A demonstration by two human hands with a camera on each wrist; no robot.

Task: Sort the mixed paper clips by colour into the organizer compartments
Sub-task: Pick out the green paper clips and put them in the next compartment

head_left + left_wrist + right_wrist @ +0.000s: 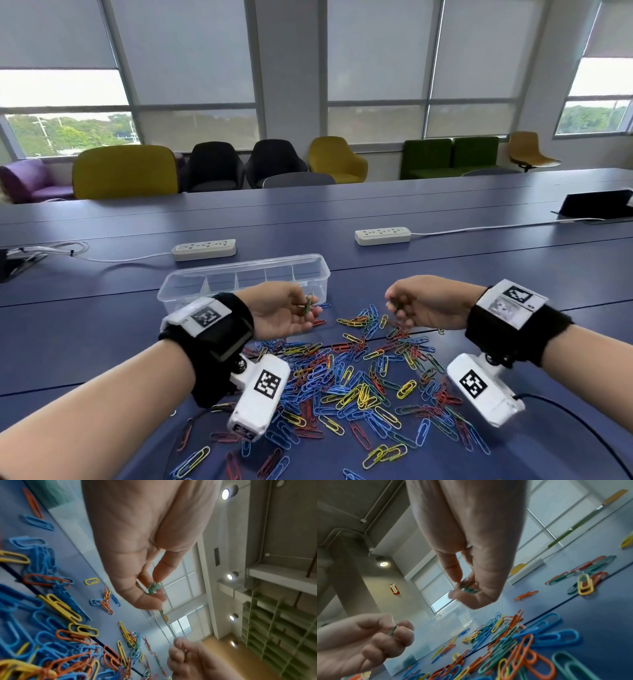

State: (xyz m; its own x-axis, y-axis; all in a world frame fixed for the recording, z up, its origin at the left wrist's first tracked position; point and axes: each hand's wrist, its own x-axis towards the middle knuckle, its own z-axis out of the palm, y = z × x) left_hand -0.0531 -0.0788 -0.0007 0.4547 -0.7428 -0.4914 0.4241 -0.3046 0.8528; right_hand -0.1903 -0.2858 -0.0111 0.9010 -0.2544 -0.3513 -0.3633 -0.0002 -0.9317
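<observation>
Organizer [178,291] stands toward the far edge of the bench [102,329], clear compartments apparently still bare; left hand [281,313] pinches a green clip [308,305] in its grip, and right hand [421,301] pinches several green clips [467,587]; best to drop both lots into one compartment, low over the rim so none bounce out, then return to the mixed pile [359,387]

Daylight enters through the tall roller-blind windows [198,68] beyond the fingers; room evenly bright, shadows soft. Round ceiling spotlights [225,494] glare. Both wrist views are blurred around the fingertips, and straight lines bow at the edges.
</observation>
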